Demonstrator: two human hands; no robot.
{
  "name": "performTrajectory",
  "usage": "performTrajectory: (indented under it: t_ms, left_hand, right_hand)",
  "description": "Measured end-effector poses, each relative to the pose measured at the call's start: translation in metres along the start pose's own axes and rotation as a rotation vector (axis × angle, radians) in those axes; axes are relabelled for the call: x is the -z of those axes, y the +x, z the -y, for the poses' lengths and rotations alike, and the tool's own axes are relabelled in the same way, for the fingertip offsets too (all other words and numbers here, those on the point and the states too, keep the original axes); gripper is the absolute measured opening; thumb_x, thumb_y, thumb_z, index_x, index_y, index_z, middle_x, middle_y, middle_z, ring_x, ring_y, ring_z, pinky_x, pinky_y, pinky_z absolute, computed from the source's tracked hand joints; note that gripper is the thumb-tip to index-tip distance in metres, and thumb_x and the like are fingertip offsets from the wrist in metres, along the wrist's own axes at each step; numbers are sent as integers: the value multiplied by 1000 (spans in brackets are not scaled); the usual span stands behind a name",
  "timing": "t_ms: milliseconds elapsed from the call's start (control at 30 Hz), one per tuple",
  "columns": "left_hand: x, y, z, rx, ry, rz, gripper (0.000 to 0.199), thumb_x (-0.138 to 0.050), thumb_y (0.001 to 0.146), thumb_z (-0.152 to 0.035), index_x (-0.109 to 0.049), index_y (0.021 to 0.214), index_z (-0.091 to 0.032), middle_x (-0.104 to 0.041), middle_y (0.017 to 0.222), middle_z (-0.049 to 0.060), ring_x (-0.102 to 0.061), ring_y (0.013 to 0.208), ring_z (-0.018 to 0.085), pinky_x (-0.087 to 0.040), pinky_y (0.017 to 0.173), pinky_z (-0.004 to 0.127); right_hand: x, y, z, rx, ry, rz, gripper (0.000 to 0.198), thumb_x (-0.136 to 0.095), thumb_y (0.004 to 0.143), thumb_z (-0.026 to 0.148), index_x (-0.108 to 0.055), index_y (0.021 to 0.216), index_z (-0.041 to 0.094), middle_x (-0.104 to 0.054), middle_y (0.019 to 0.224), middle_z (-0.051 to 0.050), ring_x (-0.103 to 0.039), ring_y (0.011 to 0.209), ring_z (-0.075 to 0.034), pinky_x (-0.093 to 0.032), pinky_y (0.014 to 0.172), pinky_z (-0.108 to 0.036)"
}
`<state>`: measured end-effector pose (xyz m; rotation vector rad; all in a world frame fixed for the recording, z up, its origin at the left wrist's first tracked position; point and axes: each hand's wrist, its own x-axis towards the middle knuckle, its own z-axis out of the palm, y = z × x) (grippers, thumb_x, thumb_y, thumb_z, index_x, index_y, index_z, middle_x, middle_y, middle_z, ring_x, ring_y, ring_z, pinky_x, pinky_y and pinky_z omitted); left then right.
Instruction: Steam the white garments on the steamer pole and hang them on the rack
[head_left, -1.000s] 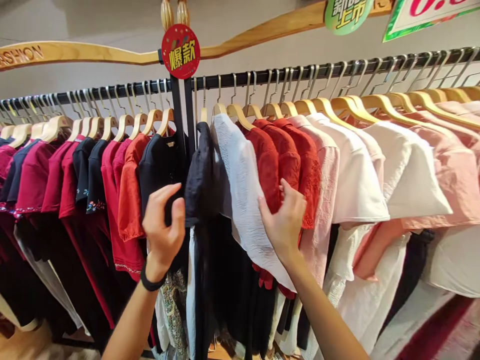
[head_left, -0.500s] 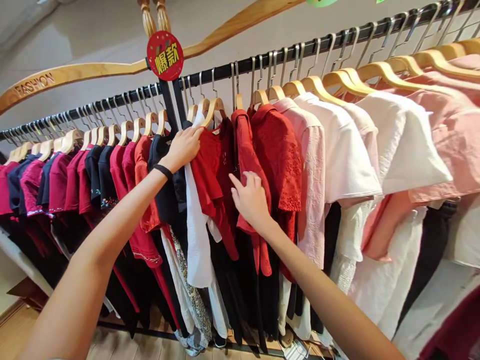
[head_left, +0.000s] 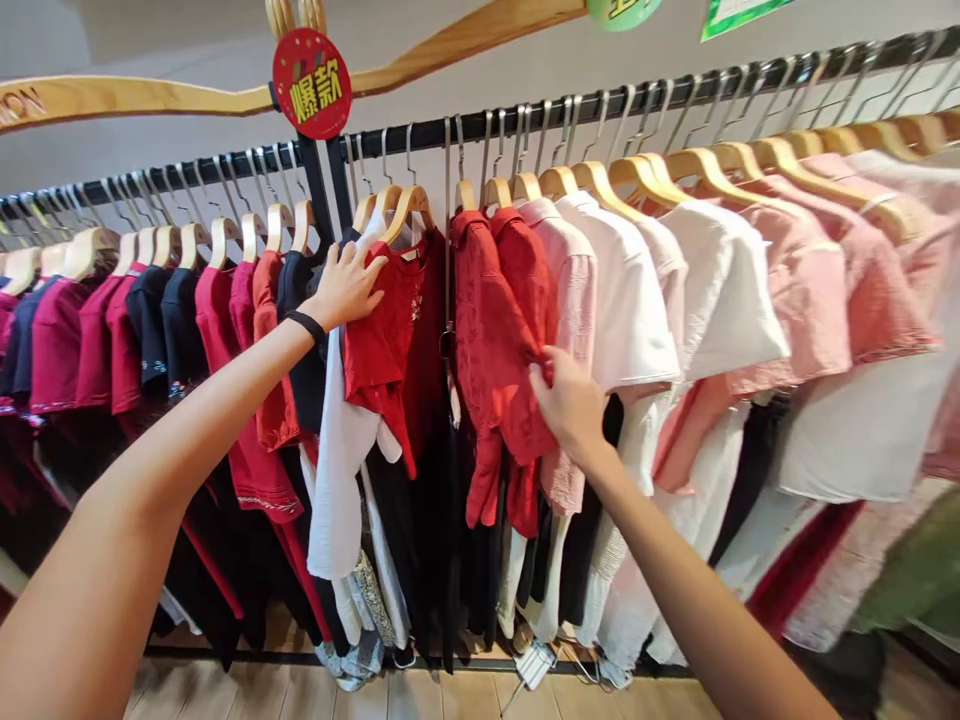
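A red short-sleeved blouse hangs from a light wooden hanger left of a gap in the clothes. On its shoulder rests my left hand, fingers spread and a black band at the wrist. A white garment hangs behind that blouse. Across the gap is a red collared shirt, pulled to the right. My right hand is closed on its red cloth near the sleeve, fingertips partly hidden. Another red top hangs just behind it.
A black rail carries many garments: dark and magenta tops to the left, white tops and pink tops to the right. A round red sign marks the upright post. Below, a white tag lies near the wooden floor.
My right hand has moved right and closed on the red shirt, drawing it away from the red blouse. The gap between them is wider. My left hand stays at the blouse's shoulder, fingers more spread.
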<state>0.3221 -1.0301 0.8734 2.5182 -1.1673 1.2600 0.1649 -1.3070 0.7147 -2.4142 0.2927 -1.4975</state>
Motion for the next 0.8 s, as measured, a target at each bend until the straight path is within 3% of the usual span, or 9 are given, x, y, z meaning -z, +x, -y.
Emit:
performTrajectory:
  t_ms: [100,200,300,400,500,633,700,800]
  left_hand:
    - [-2,24,-32,12,-134,-92,53,-40,93,-43,-44,136,-13,-46,139,19,-36,134,33,-20,113,54]
    - [-4,54,-71,-120,-301,-146,54,-35,96,-45,-40,138,-11,-47,138,19,-39,133,28,-25,113,46]
    - [-12,80,-108,-257,-366,-120,58,-44,93,-44,-38,141,-12,-42,143,19,-37,136,27,-26,114,44]
    - [-25,93,-127,-299,-262,-29,63,-56,86,-38,-40,141,-11,-37,147,21,-31,139,32,-22,114,49]
    - [-37,92,-123,-299,-78,45,56,-57,81,-26,-49,133,-6,-35,149,23,-28,140,36,-20,113,54]
    - [-46,85,-103,-329,17,21,46,-50,80,-17,-58,124,-4,-33,151,22,-28,141,34,-23,113,51]
    - [-47,82,-95,-343,22,0,45,-47,81,-17,-60,122,-4,-33,151,21,-28,141,32,-22,114,49]
    - [-46,79,-89,-366,23,-11,46,-46,83,-18,-59,123,0,-33,151,23,-28,141,33,-21,115,48]
  right_hand:
    - [-7,-24,26,118,114,97,43,-40,93,31,-53,131,13,-64,115,-15,-63,94,-25,-50,87,-40]
    - [-19,-44,62,248,199,222,44,-37,95,24,-50,136,15,-64,111,-13,-63,92,-23,-50,89,-39]
    - [-26,-55,87,266,264,277,43,-36,96,23,-51,136,16,-62,107,-13,-62,94,-24,-51,88,-39]
    - [-22,-61,91,278,344,280,40,-38,98,24,-52,135,18,-60,108,-12,-61,95,-22,-51,88,-37]
    - [-10,-63,74,263,322,198,37,-39,97,22,-57,129,21,-59,107,-11,-59,97,-20,-50,90,-37]
    - [6,-53,30,67,75,-58,40,-46,92,21,-56,131,23,-45,131,-15,-41,126,-28,-39,103,-49]
    - [7,-43,7,-12,-33,-17,43,-46,90,19,-56,132,20,-38,137,-17,-33,131,-33,-36,103,-54]
    - [0,-29,-22,-80,-72,228,43,-40,90,15,-57,129,8,-45,129,-24,-42,123,-35,-43,95,-51]
